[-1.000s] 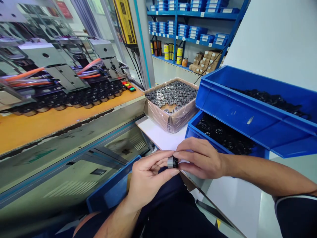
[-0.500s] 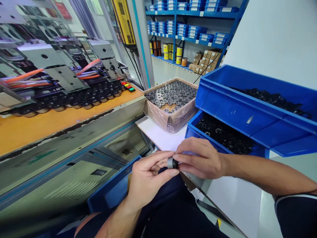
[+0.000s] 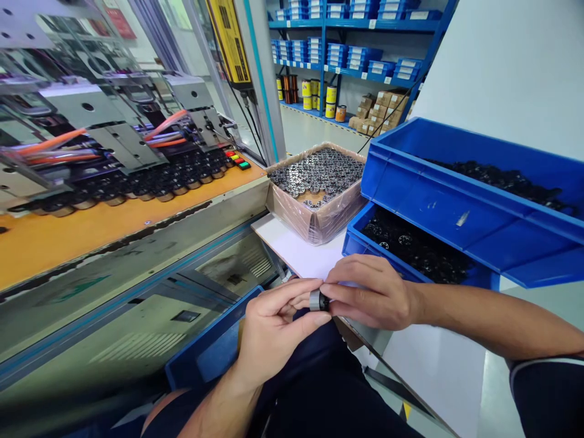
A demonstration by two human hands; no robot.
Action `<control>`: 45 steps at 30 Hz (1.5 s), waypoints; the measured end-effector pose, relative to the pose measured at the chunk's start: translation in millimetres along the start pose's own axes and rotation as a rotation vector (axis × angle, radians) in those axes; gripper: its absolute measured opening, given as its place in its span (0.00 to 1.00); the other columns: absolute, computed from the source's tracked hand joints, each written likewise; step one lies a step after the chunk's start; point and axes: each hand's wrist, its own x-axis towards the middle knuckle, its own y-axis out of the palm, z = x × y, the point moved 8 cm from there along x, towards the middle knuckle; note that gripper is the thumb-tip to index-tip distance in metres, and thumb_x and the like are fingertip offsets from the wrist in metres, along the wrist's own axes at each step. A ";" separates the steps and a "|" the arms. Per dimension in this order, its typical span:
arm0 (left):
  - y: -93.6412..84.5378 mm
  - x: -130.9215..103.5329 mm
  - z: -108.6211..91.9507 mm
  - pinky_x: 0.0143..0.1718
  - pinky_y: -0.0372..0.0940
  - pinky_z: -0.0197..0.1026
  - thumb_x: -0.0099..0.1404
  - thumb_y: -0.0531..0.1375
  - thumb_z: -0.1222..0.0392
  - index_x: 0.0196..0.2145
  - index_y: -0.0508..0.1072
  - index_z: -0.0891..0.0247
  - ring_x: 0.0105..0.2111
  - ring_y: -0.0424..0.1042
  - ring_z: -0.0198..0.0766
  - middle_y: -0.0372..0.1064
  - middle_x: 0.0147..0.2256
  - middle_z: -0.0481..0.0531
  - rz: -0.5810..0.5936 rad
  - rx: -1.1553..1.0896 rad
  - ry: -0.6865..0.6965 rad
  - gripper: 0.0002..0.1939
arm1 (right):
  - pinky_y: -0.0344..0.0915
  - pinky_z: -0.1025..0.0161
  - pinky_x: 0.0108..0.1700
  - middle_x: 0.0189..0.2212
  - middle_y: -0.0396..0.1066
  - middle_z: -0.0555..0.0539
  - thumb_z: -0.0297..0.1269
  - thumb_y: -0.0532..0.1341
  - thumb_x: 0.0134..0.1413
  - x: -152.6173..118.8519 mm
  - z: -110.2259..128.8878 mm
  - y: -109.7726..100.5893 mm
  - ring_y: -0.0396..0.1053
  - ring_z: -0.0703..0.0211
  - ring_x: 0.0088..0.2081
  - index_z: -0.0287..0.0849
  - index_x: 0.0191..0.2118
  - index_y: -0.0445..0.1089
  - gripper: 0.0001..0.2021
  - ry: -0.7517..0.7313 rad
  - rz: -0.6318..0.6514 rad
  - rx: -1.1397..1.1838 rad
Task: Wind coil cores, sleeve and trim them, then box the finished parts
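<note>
Between my two hands is a small round part [image 3: 315,299], its left portion a grey metal ring and its right portion black. My left hand [image 3: 278,322] grips the grey ring between thumb and fingers. From the other side, the fingertips of my right hand [image 3: 371,293] are closed on the black portion and partly cover it. Both hands meet in front of my lap, near the edge of a white table [image 3: 303,246]. Beyond them stands a plastic-lined carton [image 3: 314,226] holding many metal and black round parts.
Two stacked blue bins [image 3: 456,213] with black parts stand at the right. On the left, a machine [image 3: 128,146] rises over an orange worktop [image 3: 91,234] with a row of black parts. A blue container [image 3: 210,340] is low beside my left arm. Shelves [image 3: 356,27] stand behind.
The view has shifted very slightly. Both hands keep the same grip on the round part, with no clear movement between them.
</note>
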 end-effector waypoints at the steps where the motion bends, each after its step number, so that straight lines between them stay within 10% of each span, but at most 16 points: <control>1: 0.4 -0.1 0.2 0.32 0.75 0.27 0.47 0.70 0.79 0.40 0.83 0.56 0.31 0.82 0.37 0.83 0.33 0.48 0.004 -0.008 0.000 0.25 | 0.76 0.60 0.39 0.36 0.72 0.38 0.31 0.62 0.62 -0.1 -0.2 0.2 0.71 0.58 0.38 0.28 0.43 0.71 0.09 0.003 0.002 -0.004; 45: 7.2 -6.6 17.2 0.34 0.77 0.32 0.47 0.72 0.76 0.38 0.83 0.59 0.30 0.82 0.40 0.82 0.32 0.49 -0.003 -0.059 -0.135 0.20 | 0.73 0.61 0.32 0.31 0.72 0.42 0.31 0.60 0.63 -4.4 11.5 2.4 0.73 0.57 0.33 0.26 0.40 0.72 0.10 -0.144 0.028 -0.144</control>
